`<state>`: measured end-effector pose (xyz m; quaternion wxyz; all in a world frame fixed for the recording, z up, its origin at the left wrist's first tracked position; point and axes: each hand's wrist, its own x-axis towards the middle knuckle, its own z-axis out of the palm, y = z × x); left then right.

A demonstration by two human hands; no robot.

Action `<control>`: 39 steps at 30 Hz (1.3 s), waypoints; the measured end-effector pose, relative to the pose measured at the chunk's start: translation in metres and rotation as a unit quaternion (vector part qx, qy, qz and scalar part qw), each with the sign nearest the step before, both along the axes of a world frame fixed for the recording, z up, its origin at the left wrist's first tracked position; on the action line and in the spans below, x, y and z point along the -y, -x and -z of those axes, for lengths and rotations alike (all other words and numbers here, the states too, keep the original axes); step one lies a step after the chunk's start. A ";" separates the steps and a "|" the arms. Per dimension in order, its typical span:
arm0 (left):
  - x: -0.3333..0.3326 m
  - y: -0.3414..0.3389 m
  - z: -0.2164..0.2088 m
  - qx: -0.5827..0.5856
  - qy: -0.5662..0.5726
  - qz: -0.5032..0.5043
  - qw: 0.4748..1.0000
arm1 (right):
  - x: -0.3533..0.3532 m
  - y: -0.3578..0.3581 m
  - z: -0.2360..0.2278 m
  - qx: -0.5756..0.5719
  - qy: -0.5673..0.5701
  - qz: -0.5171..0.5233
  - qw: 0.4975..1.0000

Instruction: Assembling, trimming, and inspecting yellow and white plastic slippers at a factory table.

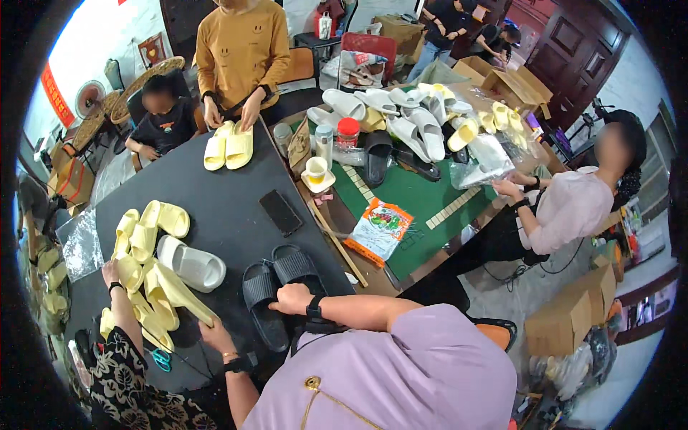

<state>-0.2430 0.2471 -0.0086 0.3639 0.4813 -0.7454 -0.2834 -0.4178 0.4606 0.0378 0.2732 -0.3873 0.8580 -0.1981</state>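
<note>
My left hand [218,338] is closed on the heel end of a pale yellow slipper [172,290], which slants up to the left over a heap of other yellow slippers [143,240]. My right hand [292,299] is closed at the inner edge of a black ribbed slipper [269,319]; its fingertips are partly hidden. The matching black slipper [296,266] lies just beyond it. Between the yellow heap and the black pair rests a light grey slipper [192,264]. Another person's hand [111,272] touches the yellow heap from the left.
On the black table [236,215] lie a dark phone [280,212], teal-handled scissors [163,359] and a clear plastic bag [81,246]. Across it, a person in mustard holds a yellow pair [229,145]. White slippers [419,129] crowd the green table [430,247], where another person handles a bagged pair [494,161].
</note>
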 end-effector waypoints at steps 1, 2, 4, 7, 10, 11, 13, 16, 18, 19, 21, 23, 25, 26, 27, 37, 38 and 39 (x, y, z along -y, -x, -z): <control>-0.014 -0.005 -0.007 -0.008 -0.008 0.010 1.000 | -0.002 -0.002 -0.008 0.005 0.005 -0.001 1.000; -0.025 -0.001 -0.014 -0.017 0.010 0.023 1.000 | -0.005 0.002 -0.012 -0.001 0.002 -0.001 1.000; -0.052 -0.003 -0.031 -0.010 0.021 0.095 0.995 | -0.009 0.004 -0.018 -0.019 -0.003 0.015 1.000; -0.088 -0.008 -0.059 0.018 -0.075 0.161 0.984 | -0.008 0.008 -0.031 -0.001 -0.057 0.034 0.998; -0.087 -0.020 -0.056 0.081 -0.083 0.242 0.963 | -0.001 0.010 -0.034 0.009 -0.064 0.052 0.997; -0.084 -0.026 -0.052 0.087 -0.087 0.258 0.958 | 0.004 0.007 -0.033 0.019 -0.075 0.044 0.996; -0.080 -0.031 -0.058 0.129 -0.078 0.287 0.946 | 0.011 0.002 -0.034 0.002 -0.069 0.055 0.996; -0.064 -0.030 -0.072 0.161 -0.117 0.304 0.932 | 0.026 0.007 -0.027 -0.002 -0.095 0.071 0.993; -0.057 -0.028 -0.073 0.150 -0.143 0.298 0.932 | 0.029 0.012 -0.016 -0.021 -0.076 0.074 0.994; -0.052 -0.028 -0.067 0.131 -0.153 0.289 0.936 | 0.031 0.013 -0.010 -0.024 -0.071 0.081 0.994; -0.042 -0.023 -0.069 0.104 -0.135 0.267 0.948 | 0.029 0.018 -0.010 -0.018 -0.053 0.101 0.993; -0.034 -0.019 -0.060 0.102 -0.117 0.237 0.959 | 0.025 0.028 -0.013 -0.025 -0.036 0.137 0.990; -0.029 -0.013 -0.048 0.039 -0.155 0.221 0.962 | 0.013 0.045 -0.023 -0.036 -0.012 0.183 0.982; -0.028 -0.010 -0.043 -0.003 -0.175 0.215 0.961 | 0.006 0.054 -0.025 -0.043 -0.007 0.213 0.976; -0.026 -0.006 -0.044 0.023 -0.168 0.221 0.961 | -0.006 0.067 -0.029 -0.050 0.011 0.238 0.970; -0.041 0.008 -0.059 0.030 -0.202 0.330 0.921 | -0.186 0.251 -0.044 -0.186 0.149 0.443 0.864; -0.047 0.014 -0.060 -0.028 -0.203 0.338 0.918 | -0.197 0.263 -0.038 -0.183 0.135 0.464 0.856; -0.045 0.015 -0.055 0.001 -0.191 0.355 0.915 | -0.194 0.260 -0.035 -0.169 0.153 0.463 0.857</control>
